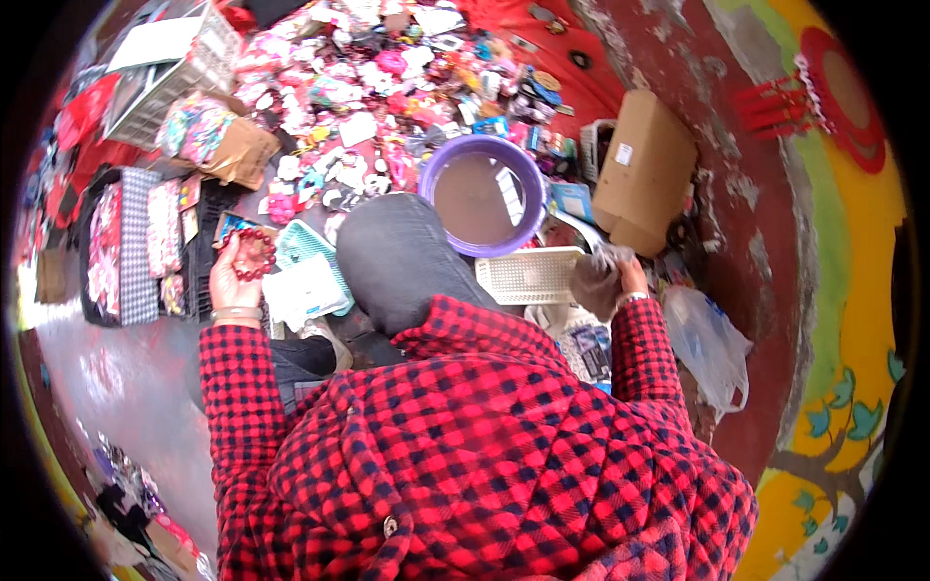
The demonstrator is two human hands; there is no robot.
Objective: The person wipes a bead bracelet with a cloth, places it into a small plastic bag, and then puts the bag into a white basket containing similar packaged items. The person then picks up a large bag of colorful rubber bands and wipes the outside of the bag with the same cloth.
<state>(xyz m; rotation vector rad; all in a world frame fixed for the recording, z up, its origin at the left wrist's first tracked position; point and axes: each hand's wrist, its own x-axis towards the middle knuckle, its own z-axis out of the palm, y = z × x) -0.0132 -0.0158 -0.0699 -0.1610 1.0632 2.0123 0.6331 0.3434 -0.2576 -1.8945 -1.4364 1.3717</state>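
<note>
Two bare hands, spread well apart across the middle of the frame. At centre left, left grip (pixel 225 283) narrow, closed on a ring of red beads (pixel 250 275), round, glossy and loosely looped beside the fingers. Right of centre, right grip (pixel 631 276) gathered tight on a crumpled cloth (pixel 594 282), soft, grey-brown and limp in its folds. Between them, a bent knee (pixel 389 257) in dark grey fabric and, just above right, a round purple plastic basin (pixel 536 208) with smooth rim and murky brown liquid (pixel 473 203) inside. Directly below the basin, a cream rectangular basket (pixel 528 294) of perforated plastic, near the cloth. Just right of the beads, a turquoise openwork basket (pixel 308 242) partly under a white, soft-looking bundle (pixel 305 292). Toward upper right, stiff brown cardboard (pixel 644 167); at lower right of the cloth, a translucent, wrinkled plastic bag (pixel 707 344). At upper centre, a dense heap of small multicoloured pieces (pixel 378 87), mostly too small to tell. Across the lower frame, red-and-black checked jacket fabric (pixel 504 455).
</note>
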